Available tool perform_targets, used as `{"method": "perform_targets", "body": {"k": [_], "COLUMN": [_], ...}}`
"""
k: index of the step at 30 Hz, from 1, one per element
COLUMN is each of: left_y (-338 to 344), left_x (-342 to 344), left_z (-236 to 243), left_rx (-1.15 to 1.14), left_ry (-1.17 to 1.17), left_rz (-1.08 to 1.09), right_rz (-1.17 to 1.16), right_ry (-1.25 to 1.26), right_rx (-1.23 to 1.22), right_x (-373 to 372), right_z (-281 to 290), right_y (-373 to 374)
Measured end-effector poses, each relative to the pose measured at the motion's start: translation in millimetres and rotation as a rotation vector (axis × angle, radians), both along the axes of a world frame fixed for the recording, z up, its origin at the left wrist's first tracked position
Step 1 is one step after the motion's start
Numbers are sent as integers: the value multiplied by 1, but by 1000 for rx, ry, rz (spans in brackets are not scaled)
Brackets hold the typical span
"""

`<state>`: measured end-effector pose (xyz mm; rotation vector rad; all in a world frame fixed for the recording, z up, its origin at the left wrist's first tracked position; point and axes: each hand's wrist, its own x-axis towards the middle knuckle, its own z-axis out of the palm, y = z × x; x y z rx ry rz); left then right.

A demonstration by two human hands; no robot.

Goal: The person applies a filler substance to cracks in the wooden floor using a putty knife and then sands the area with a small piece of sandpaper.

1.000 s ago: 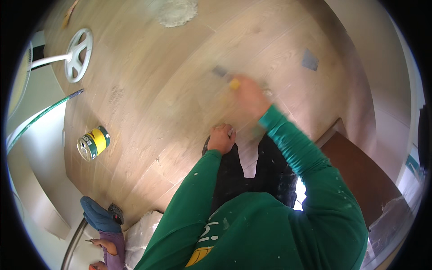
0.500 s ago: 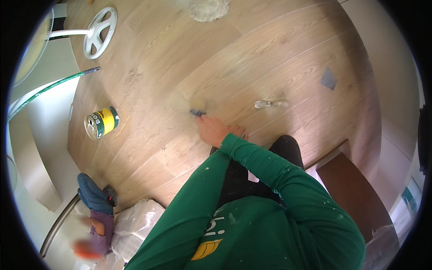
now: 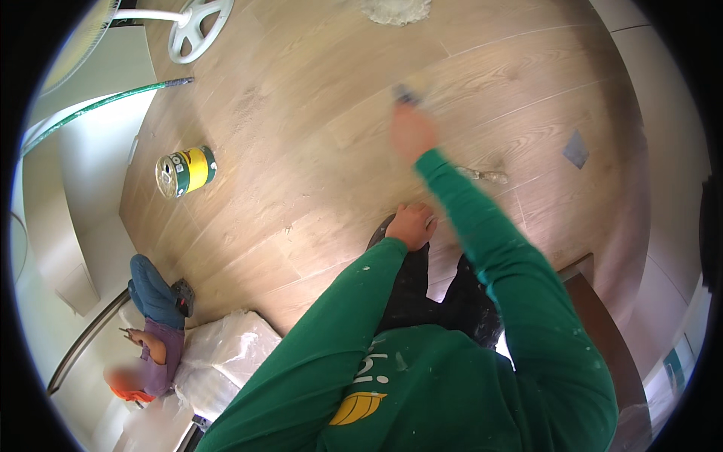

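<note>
- The left hand rests on the knee, its fingers bent over; I cannot tell whether they hold anything. If it bears the body's weight, a slip there could tip the person forward.
- The right sleeve passes over the near end of a pale tool on the floor. A low pull back of that arm could snag or spin it.
- The right hand, well ahead of the knees, seems to grip a dark block, its fingers closed; blur hides the exact hold. The block is at or just over the floor, and I cannot tell which. A loose grip could let it twist; a hard edge, if tilted, could scratch the boards.
- The grey sheet lies flat to the right, clear of the hand; a foot on it could slide.
- The can sits well off to the left. A wide swing could knock it, and any contents might spill.
- Farther off, a whitish patch could spread if rubbed or stepped on.
</note>
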<state>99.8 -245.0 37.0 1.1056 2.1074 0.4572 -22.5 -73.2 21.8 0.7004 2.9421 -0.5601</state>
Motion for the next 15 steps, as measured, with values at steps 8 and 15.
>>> {"method": "perform_targets", "body": {"k": [8,15], "left_y": [-3,14], "left_x": [9,5], "left_z": [-8,2], "left_rx": [-43,21], "left_ry": [-11,4], "left_rz": [6,-24], "right_rz": [212,-424], "right_ry": [153,73], "right_rx": [-667,-56], "right_x": [18,144], "right_z": [69,69], "right_y": [-136,154]}}
